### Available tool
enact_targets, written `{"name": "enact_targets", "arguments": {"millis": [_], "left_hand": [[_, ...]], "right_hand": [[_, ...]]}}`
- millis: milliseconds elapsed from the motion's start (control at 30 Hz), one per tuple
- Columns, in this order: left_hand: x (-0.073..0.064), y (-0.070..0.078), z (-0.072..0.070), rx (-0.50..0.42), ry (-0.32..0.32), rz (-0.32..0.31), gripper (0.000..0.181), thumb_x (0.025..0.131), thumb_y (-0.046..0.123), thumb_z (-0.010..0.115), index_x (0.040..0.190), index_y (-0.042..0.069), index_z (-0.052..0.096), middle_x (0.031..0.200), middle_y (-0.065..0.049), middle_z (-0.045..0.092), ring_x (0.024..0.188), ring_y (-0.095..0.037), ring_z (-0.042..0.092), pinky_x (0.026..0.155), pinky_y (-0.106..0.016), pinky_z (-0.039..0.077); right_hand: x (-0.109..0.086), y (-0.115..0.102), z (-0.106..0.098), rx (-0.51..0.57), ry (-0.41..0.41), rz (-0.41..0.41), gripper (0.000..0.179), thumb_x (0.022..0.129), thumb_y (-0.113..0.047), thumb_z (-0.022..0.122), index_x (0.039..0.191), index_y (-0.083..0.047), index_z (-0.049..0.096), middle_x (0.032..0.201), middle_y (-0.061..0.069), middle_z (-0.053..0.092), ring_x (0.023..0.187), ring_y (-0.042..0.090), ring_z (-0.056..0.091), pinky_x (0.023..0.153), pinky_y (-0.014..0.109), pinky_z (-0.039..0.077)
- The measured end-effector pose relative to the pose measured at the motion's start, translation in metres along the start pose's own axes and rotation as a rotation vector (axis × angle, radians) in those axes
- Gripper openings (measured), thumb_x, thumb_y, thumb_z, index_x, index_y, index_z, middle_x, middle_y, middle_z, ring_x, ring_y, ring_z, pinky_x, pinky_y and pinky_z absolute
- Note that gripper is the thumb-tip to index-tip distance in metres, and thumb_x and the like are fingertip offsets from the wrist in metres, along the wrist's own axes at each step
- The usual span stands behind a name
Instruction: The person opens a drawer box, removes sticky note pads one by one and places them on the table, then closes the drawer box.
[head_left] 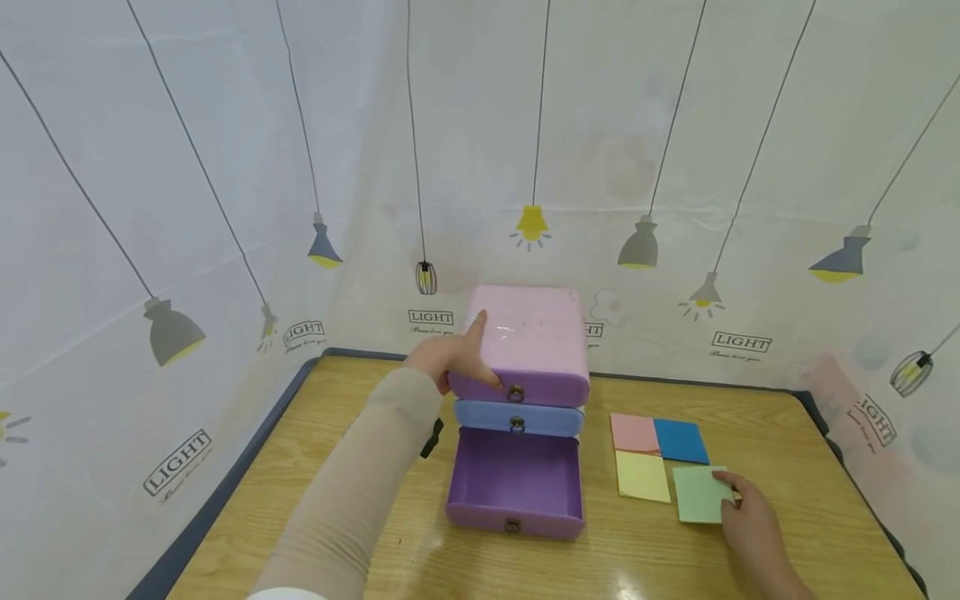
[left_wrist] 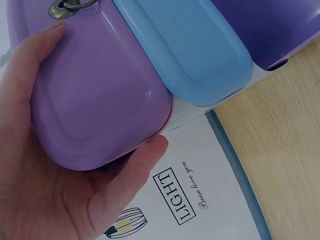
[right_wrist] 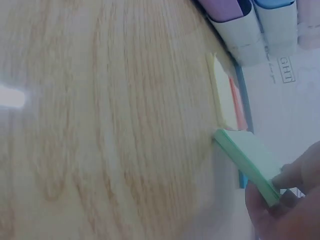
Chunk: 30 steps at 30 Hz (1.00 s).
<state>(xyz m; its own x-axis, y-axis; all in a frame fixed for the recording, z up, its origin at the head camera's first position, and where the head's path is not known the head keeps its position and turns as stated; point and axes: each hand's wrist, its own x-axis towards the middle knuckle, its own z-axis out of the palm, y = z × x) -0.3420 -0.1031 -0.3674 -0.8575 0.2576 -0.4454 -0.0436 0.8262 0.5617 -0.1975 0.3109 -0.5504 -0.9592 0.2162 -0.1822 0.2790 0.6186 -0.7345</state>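
Observation:
A small cabinet [head_left: 534,329] with a pink top stands at the back of the table. My left hand [head_left: 452,354] grips its upper left front corner, one digit lying across the purple top drawer [left_wrist: 100,95] close to the metal pull [left_wrist: 64,9]. Beneath that is the blue drawer [head_left: 487,415], pushed in, and the purple bottom drawer [head_left: 480,518] is pulled out with nothing inside. To the right, my right hand [head_left: 753,521] pinches a green sticky-note pad [head_left: 696,493] by its right edge. In the right wrist view this pad [right_wrist: 252,155] is tilted, thumb on top and fingers below.
Pink [head_left: 633,432], blue [head_left: 681,442] and yellow [head_left: 642,477] note pads lie together between the cabinet and the green pad. A white sheet printed with lamps [head_left: 750,167] hangs around the wooden table [head_left: 360,392] as a backdrop. Something small and black [head_left: 431,440] shows behind the left forearm.

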Motion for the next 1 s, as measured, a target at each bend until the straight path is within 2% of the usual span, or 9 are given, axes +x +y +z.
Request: {"name": "enact_targets", "arguments": {"millis": [100, 200, 300, 367, 467, 567, 700, 900, 1000], "left_hand": [[0.001, 0.000, 0.000, 0.023, 0.004, -0.001, 0.136, 0.071, 0.039, 0.086, 0.151, 0.037, -0.023, 0.150, -0.023, 0.031, 0.082, -0.031, 0.061, 0.058, -0.040, 0.054], [0.002, 0.000, -0.001, 0.035, 0.003, -0.007, 0.136, 0.071, 0.040, 0.086, 0.150, 0.037, -0.024, 0.151, -0.022, 0.030, 0.083, -0.031, 0.061, 0.058, -0.039, 0.054], [0.002, 0.000, -0.001, 0.020, -0.003, -0.007, 0.136, 0.071, 0.039, 0.086, 0.150, 0.037, -0.024, 0.150, -0.023, 0.030, 0.076, -0.028, 0.060, 0.055, -0.038, 0.052], [0.002, 0.001, -0.001, -0.013, -0.008, -0.008, 0.136, 0.071, 0.037, 0.087, 0.150, 0.039, -0.024, 0.149, -0.024, 0.030, 0.067, -0.024, 0.055, 0.053, -0.036, 0.049], [0.000, 0.001, -0.001, -0.050, -0.011, -0.003, 0.136, 0.070, 0.034, 0.087, 0.150, 0.040, -0.023, 0.147, -0.026, 0.032, 0.058, -0.020, 0.048, 0.052, -0.036, 0.045], [-0.001, 0.001, -0.001, -0.053, -0.011, 0.002, 0.136, 0.070, 0.033, 0.087, 0.151, 0.041, -0.022, 0.147, -0.026, 0.032, 0.058, -0.020, 0.048, 0.053, -0.037, 0.046], [-0.001, 0.000, -0.001, -0.039, -0.010, 0.006, 0.136, 0.070, 0.035, 0.087, 0.151, 0.040, -0.022, 0.149, -0.026, 0.030, 0.064, -0.023, 0.054, 0.054, -0.038, 0.049], [-0.001, -0.001, -0.001, -0.024, -0.010, -0.002, 0.136, 0.070, 0.036, 0.087, 0.150, 0.041, -0.023, 0.147, -0.026, 0.033, 0.061, -0.022, 0.052, 0.053, -0.037, 0.048], [0.000, -0.001, -0.001, -0.016, -0.008, -0.004, 0.137, 0.070, 0.036, 0.087, 0.150, 0.041, -0.023, 0.147, -0.027, 0.033, 0.067, -0.025, 0.057, 0.054, -0.038, 0.050]], "right_hand": [[0.005, 0.003, 0.000, -0.017, 0.003, -0.001, 0.048, 0.093, 0.006, 0.035, 0.141, 0.010, 0.037, 0.140, 0.037, 0.032, 0.101, 0.040, 0.047, 0.067, 0.037, 0.044], [0.011, 0.009, 0.000, -0.027, -0.016, 0.003, 0.047, 0.095, 0.002, 0.040, 0.140, 0.012, 0.037, 0.141, 0.039, 0.030, 0.113, 0.048, 0.043, 0.080, 0.048, 0.046], [0.018, 0.016, 0.001, -0.072, -0.073, -0.017, 0.053, 0.094, -0.008, 0.055, 0.139, 0.015, 0.038, 0.142, 0.042, 0.027, 0.125, 0.056, 0.033, 0.095, 0.062, 0.038], [0.021, 0.020, 0.001, -0.122, -0.115, -0.046, 0.066, 0.091, -0.019, 0.067, 0.137, 0.017, 0.038, 0.140, 0.044, 0.026, 0.126, 0.060, 0.028, 0.100, 0.067, 0.030], [0.024, 0.023, 0.004, -0.192, -0.145, -0.078, 0.086, 0.082, -0.035, 0.078, 0.137, 0.018, 0.039, 0.137, 0.047, 0.026, 0.125, 0.062, 0.025, 0.102, 0.069, 0.025], [0.022, 0.023, 0.006, -0.264, -0.139, -0.115, 0.093, 0.077, -0.045, 0.080, 0.135, 0.018, 0.042, 0.134, 0.047, 0.029, 0.120, 0.063, 0.028, 0.099, 0.070, 0.028], [0.019, 0.020, 0.009, -0.297, -0.113, -0.132, 0.088, 0.080, -0.047, 0.077, 0.132, 0.017, 0.046, 0.132, 0.046, 0.032, 0.118, 0.063, 0.030, 0.097, 0.070, 0.029], [0.021, 0.015, 0.012, -0.259, -0.108, -0.098, 0.083, 0.084, -0.040, 0.075, 0.135, 0.016, 0.043, 0.135, 0.046, 0.028, 0.120, 0.063, 0.027, 0.099, 0.071, 0.027], [0.025, 0.015, 0.013, -0.248, -0.109, -0.079, 0.082, 0.084, -0.039, 0.075, 0.137, 0.015, 0.042, 0.136, 0.044, 0.027, 0.122, 0.062, 0.025, 0.100, 0.071, 0.025]]}}
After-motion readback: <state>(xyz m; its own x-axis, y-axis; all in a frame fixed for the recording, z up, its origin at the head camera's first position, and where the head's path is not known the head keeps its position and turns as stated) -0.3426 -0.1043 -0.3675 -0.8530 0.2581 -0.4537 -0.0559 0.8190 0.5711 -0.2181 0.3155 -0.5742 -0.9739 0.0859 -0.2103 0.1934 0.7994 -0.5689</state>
